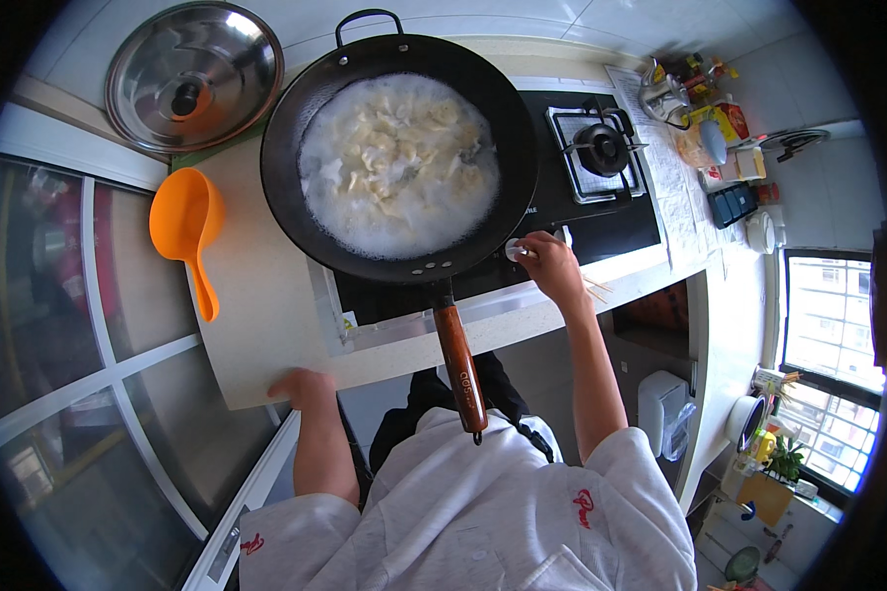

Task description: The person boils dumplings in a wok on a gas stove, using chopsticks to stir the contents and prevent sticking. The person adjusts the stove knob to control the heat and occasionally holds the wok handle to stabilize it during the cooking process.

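Stove knob (515, 250): small, rigid, white; right hand (550, 266) pinches it by fingertips. Left hand (301, 386) rests flat on counter (256, 325), holding nothing.

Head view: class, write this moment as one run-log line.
right hand: on stove knob | left hand: flat on counter | wok: on stove, foaming dumplings | lid, orange scoop: left of wok

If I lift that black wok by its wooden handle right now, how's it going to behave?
Probably heavy and front-loaded: the wok is wide and holds foaming white liquid with dumpling-like pieces. It would likely tip away from the single wooden handle, and the liquid could slosh over the shallow rim. The small loop handle on the far side suggests a two-handed lift.
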The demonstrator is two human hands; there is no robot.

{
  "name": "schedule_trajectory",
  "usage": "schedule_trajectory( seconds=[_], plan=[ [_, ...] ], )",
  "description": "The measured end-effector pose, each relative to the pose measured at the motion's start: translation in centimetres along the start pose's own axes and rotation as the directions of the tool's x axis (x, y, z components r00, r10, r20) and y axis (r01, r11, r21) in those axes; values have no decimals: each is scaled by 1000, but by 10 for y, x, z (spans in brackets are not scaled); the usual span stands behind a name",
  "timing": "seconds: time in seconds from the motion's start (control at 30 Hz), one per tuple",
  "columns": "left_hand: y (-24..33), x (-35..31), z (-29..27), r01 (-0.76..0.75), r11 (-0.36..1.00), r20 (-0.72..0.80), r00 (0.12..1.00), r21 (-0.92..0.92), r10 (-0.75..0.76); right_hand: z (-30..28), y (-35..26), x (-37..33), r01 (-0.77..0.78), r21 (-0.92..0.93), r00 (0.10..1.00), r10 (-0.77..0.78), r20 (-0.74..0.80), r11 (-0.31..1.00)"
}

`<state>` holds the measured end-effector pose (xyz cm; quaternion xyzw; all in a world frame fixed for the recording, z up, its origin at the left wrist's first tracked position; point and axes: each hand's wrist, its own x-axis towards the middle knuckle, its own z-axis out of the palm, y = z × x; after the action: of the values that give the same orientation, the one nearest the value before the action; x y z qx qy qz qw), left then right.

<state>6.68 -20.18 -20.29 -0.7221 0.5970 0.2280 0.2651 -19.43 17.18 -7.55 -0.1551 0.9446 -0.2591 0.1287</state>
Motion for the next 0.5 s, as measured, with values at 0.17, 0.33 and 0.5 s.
schedule_trajectory(
  seconds=[0.17,0.33,0.5],
  plan=[
    [5,-1,-2,15,999,-12,1000,-31,-15,8,3,-3,-16,94,998,22,-59,995],
    [6,-3,-3,28,998,-18,999,-62,-29,9,1,-5,-30,108,996,39,-76,994],
    [9,-4,-4,34,997,-23,999,-65,-36,11,2,-6,-19,128,993,34,-116,992]
  ],
)
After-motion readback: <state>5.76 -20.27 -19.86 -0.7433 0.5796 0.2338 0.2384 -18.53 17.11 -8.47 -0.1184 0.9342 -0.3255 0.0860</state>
